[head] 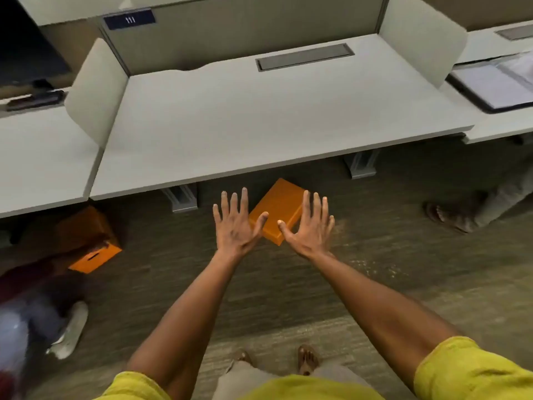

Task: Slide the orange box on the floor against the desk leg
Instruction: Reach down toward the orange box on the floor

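Under the tabletop (259, 116) edge, an orange box (278, 210) lies on the carpeted floor (375, 255), skewed, between two desk legs.
Nearest desk leg (181, 197) stands left, apart; left hand (235, 223) and right hand (308, 226), arms outstretched, fingers spread wide, flank the box empty, likely poised to push.

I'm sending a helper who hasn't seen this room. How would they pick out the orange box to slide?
Find the desk under the "111" plate. On the carpet at its front edge, between two grey desk legs, lies a flat closed orange box. The other orange box, under the desk to the left, is taller and has a slot.
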